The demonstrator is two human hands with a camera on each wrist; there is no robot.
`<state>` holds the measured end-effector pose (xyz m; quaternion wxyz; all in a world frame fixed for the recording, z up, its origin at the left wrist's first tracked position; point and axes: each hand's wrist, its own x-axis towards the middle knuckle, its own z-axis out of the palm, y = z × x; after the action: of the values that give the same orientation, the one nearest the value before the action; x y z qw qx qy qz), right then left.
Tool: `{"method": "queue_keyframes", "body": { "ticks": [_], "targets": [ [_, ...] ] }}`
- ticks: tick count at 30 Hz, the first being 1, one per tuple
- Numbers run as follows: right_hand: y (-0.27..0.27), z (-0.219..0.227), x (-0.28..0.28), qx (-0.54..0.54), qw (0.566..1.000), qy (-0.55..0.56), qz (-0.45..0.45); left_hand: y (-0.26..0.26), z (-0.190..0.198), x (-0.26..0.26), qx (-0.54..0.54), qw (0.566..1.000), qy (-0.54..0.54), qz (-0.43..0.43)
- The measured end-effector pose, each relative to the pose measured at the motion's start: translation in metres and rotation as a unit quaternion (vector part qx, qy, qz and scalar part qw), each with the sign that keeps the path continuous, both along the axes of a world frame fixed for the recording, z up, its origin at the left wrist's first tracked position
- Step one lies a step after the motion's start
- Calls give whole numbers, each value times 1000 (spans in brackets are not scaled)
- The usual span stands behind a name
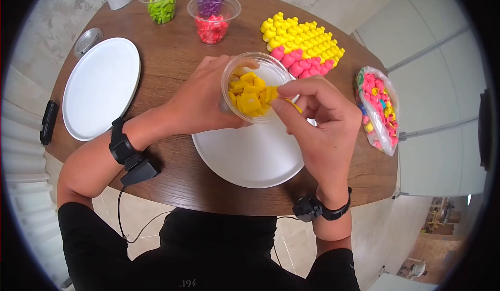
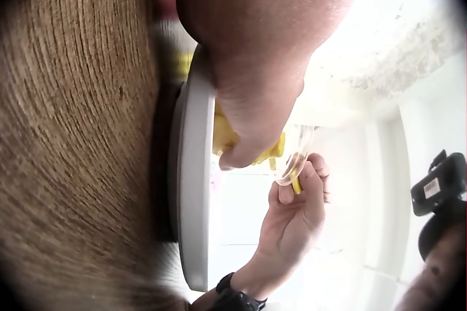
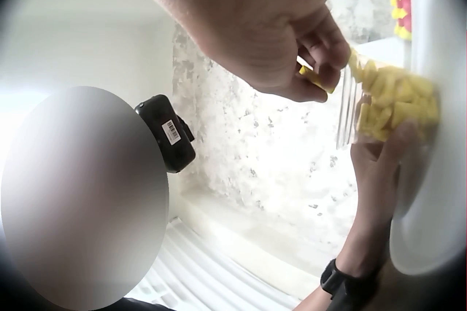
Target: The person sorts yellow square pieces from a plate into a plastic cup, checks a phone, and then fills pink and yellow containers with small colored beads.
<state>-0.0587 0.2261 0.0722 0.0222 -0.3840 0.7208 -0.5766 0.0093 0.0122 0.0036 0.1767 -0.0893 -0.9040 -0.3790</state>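
Note:
In the head view my left hand [image 1: 200,94] holds a clear plastic cup [image 1: 272,68] from its left side, its mouth tilted toward me. Small flat yellow pieces [image 1: 250,103] fill much of the cup. My right hand [image 1: 329,119] is at the cup's right rim, thumb and forefinger pinching a yellow piece [image 1: 271,92]. Another bit of yellow [image 3: 315,79] shows among its curled fingers in the right wrist view. Beneath both hands lies a round white plate [image 1: 250,161], partly hidden by the cup and hands.
A second white plate [image 1: 102,90] lies at the left. Cups of green pieces [image 1: 161,9], purple pieces [image 1: 210,4] and red pieces [image 1: 212,30] stand at the back. Rows of yellow and pink bottle-shaped items [image 1: 302,36] sit back right, beside a plastic bag [image 1: 379,109] of colourful pieces.

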Motion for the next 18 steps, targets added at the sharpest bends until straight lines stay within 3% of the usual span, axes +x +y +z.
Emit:
{"method": "queue_keyframes", "body": {
  "ticks": [8, 10, 14, 18],
  "targets": [
    [0, 3, 3, 18, 1000, -3, -2, 0, 1, 1, -2, 1000, -13, 6],
    [-11, 2, 7, -62, 998, -13, 0, 1, 1, 1, -3, 1000, -16, 9],
    [-9, 6, 8, -88, 996, 14, -8, 0, -1, -1, -7, 1000, -1, 14],
    [3, 0, -9, -130, 987, 54, -80, -1, -1, -2, 15, 1000, 0, 8]
  ]
}}
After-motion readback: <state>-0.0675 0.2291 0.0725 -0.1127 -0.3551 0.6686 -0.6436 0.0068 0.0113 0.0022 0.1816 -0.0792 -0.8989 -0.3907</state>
